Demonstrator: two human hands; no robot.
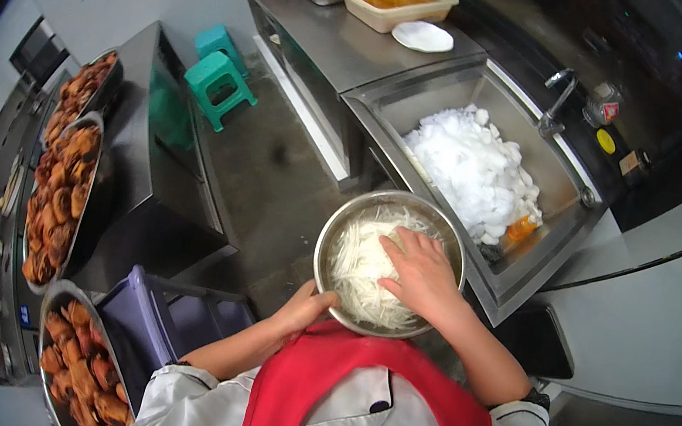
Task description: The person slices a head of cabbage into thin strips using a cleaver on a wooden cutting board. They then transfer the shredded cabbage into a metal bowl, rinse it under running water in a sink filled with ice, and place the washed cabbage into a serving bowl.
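Note:
A round stainless steel bowl (322, 256) is held against the front of my red apron. Inside it lie thin white shreds (354, 258), perhaps cut radish; some paler matter sits on top near the middle. My left hand (306, 310) grips the bowl's near left rim, thumb over the edge and fingers hidden beneath. From the right, my right hand (421, 274) reaches over the rim and rests on the shreds, its thumb and fingers apart. No tool shows in either hand.
A steel sink (472, 87) beyond the bowl holds a white lumpy mass (467, 166) and an orange object (523, 227); a faucet (558, 103) stands behind. Trays of browned meat (64, 185) line the left. Green stools (218, 85), a plate (423, 36) and a cream tub (393, 19) stand farther off.

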